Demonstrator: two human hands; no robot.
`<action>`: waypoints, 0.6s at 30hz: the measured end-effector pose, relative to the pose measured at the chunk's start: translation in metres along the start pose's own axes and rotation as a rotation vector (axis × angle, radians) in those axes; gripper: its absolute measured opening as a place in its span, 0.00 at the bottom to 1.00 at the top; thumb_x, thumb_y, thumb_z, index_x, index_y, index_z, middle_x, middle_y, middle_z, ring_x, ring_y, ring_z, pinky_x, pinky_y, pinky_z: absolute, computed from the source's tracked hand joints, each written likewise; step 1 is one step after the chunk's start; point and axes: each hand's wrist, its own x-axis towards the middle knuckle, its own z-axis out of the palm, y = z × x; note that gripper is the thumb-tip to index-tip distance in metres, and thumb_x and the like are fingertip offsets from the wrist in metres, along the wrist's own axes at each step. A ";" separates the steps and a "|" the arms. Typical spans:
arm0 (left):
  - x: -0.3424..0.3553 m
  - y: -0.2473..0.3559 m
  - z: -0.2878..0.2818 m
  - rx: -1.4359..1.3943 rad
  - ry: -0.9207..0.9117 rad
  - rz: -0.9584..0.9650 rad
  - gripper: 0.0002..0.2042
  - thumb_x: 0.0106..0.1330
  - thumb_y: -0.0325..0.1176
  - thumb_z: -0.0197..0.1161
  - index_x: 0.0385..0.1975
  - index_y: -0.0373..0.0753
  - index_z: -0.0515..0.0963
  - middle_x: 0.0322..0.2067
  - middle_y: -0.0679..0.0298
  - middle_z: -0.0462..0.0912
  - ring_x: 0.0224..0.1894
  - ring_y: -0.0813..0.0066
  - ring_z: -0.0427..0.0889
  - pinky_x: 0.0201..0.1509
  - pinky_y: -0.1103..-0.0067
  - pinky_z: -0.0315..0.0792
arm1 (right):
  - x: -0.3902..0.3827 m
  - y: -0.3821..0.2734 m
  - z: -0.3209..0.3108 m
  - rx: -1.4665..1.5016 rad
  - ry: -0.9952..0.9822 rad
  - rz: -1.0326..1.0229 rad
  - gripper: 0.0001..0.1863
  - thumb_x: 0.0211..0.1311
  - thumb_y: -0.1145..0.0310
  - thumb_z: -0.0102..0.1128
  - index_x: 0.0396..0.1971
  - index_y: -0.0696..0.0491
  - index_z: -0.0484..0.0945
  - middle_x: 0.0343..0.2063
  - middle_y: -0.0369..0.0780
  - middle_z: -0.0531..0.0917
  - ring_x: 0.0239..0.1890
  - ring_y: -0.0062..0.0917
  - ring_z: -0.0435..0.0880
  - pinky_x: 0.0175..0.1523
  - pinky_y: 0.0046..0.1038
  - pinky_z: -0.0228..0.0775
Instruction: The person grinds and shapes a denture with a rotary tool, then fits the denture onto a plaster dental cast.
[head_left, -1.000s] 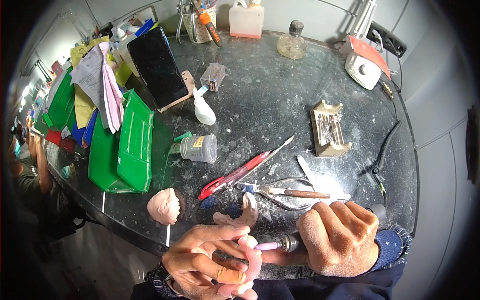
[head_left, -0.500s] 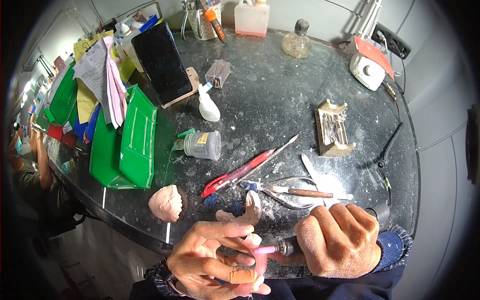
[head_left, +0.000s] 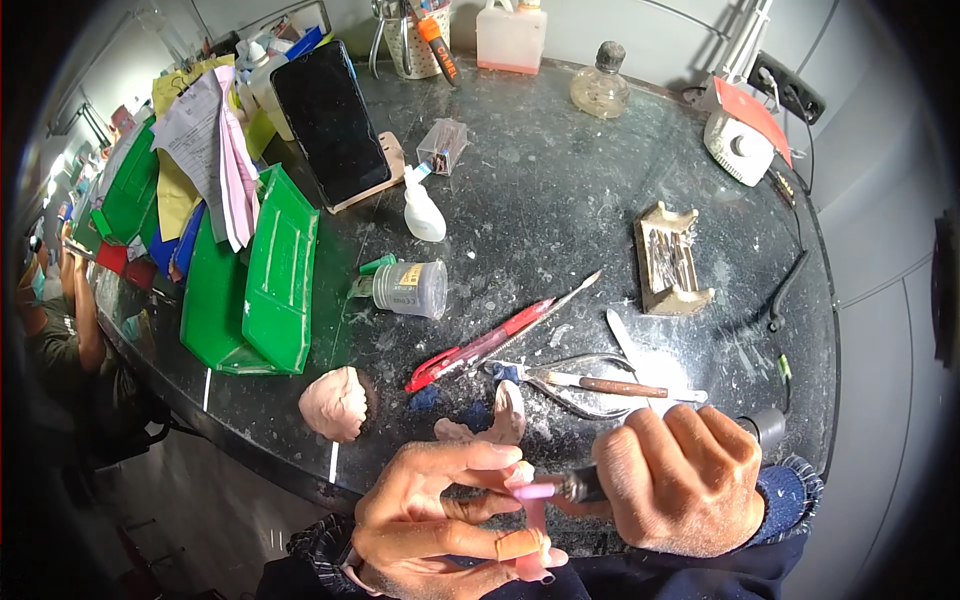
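Pinched between the thumb and fingers of my left hand is a pink denture with pale teeth at its ends. A tan bandage strip wraps one finger of that hand. My right hand is closed in a fist around a black rotary handpiece, which points left. The handpiece's pink grinding tip lies at the denture's upper part, apparently touching it. Fine pale dust coats both hands. Just beyond my left hand lies a curved pink plaster piece, partly hidden by the fingers.
A pink plaster cast sits left of my hands. Ahead lie a red pen, a brown-handled brush and a clear cup. Green bins and a phone stand left; a bur holder stands right.
My left hand has shifted slightly right and turned the denture. The grinding tip now meets it nearer its upper end. My right hand keeps its grip, almost in place.
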 end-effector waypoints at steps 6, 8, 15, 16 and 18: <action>-0.010 0.009 0.004 -0.023 0.106 -0.215 0.17 0.35 0.21 0.76 0.29 0.41 0.83 0.45 0.52 0.70 0.45 0.64 0.79 0.41 0.78 0.81 | -0.002 0.004 -0.002 0.016 0.018 -0.033 0.26 0.32 0.47 0.66 0.20 0.54 0.69 0.16 0.34 0.68 0.15 0.20 0.70 0.18 0.22 0.59; -0.009 0.011 0.005 -0.042 0.106 -0.227 0.17 0.36 0.21 0.76 0.29 0.41 0.82 0.46 0.51 0.69 0.45 0.63 0.79 0.42 0.78 0.81 | 0.000 0.004 0.001 0.055 0.052 -0.010 0.26 0.32 0.47 0.67 0.19 0.54 0.68 0.16 0.34 0.68 0.15 0.20 0.70 0.18 0.22 0.59; -0.009 0.009 0.006 -0.067 0.088 -0.246 0.17 0.36 0.20 0.75 0.30 0.40 0.82 0.46 0.50 0.69 0.46 0.61 0.78 0.44 0.77 0.80 | -0.001 0.006 -0.004 0.068 -0.016 -0.003 0.26 0.33 0.48 0.68 0.19 0.55 0.68 0.15 0.34 0.70 0.14 0.21 0.72 0.17 0.21 0.62; -0.010 0.010 0.005 -0.059 0.094 -0.248 0.17 0.36 0.20 0.75 0.30 0.40 0.82 0.46 0.50 0.69 0.46 0.61 0.78 0.44 0.77 0.80 | 0.000 0.006 0.000 0.074 -0.014 -0.011 0.26 0.33 0.48 0.68 0.19 0.55 0.68 0.15 0.34 0.70 0.14 0.21 0.72 0.17 0.21 0.62; -0.010 0.009 0.004 -0.101 0.107 -0.231 0.17 0.38 0.19 0.74 0.30 0.40 0.82 0.46 0.49 0.69 0.46 0.62 0.78 0.44 0.77 0.80 | 0.003 0.007 0.009 0.167 0.138 0.019 0.26 0.33 0.47 0.68 0.19 0.54 0.67 0.13 0.33 0.69 0.13 0.20 0.71 0.17 0.22 0.63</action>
